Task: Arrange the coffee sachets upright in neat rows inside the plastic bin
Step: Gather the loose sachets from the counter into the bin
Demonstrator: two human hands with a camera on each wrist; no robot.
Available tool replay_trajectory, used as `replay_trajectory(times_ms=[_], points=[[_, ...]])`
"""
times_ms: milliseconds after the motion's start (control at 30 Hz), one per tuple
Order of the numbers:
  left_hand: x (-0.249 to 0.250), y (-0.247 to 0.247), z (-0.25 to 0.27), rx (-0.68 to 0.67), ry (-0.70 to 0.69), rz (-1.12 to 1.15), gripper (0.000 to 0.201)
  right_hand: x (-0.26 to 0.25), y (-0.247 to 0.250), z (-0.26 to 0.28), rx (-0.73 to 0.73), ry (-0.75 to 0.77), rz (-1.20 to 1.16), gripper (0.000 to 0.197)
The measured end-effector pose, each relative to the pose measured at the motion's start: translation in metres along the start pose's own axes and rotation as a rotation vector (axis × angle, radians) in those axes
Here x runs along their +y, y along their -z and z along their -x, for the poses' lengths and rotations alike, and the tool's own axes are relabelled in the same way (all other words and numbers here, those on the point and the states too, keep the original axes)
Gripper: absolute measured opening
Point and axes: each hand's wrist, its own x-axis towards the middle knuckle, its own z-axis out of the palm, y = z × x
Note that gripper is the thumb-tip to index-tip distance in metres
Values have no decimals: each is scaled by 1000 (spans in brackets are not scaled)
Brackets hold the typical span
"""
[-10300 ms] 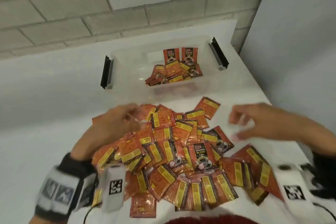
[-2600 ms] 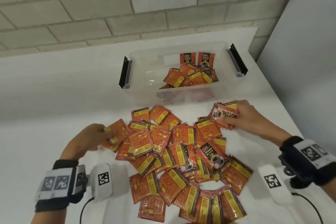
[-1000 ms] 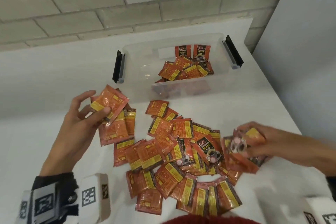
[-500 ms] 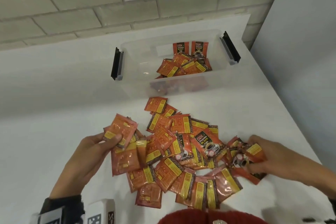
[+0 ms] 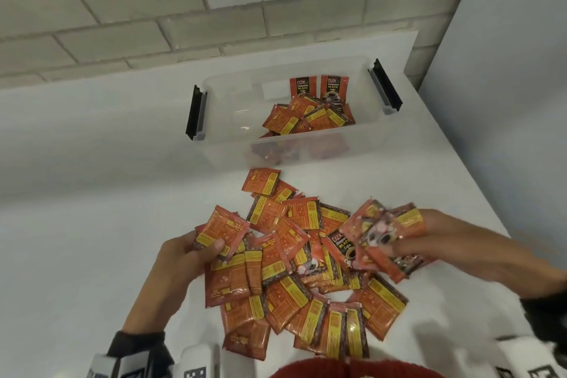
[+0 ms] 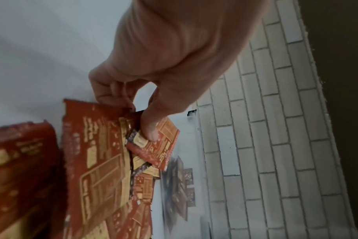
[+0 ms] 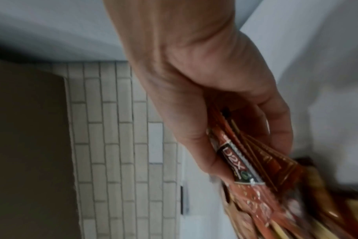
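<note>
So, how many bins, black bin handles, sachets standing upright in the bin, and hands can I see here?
Bin: 1
Black handles: 2
Upright sachets: 2
Hands, left and right: 2
Total: 7
The loose sachets on the table overlap too much to count.

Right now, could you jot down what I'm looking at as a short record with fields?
Surface: white table
Bin: clear plastic bin, black handles, at the far edge
In bin: two sachets upright at the back, others lying jumbled
On table: loose pile of sachets
Left hand: pinches an orange sachet
Right hand: grips a bunch of sachets
</note>
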Motion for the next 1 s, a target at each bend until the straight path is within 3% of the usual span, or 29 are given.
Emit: replay_trajectory(times_ms=[167,367,667,900,1000], points=[[13,-6,-3,-75,40,108,20,16,-24,-22,-39,-33,78,28],[50,-20,-12,-151,19,233,29,5,-5,-24,-39,-11,142,18],[134,-43,-54,-234,-62,412,15,-74,45,-33,16,166,-51,61],[187,-67,-113,-173,8,426,6,-132,61,-95,216,206,-174,34],[191,-77,-133,-158,20,413,7,-142,65,-132,262,134,-158,40]])
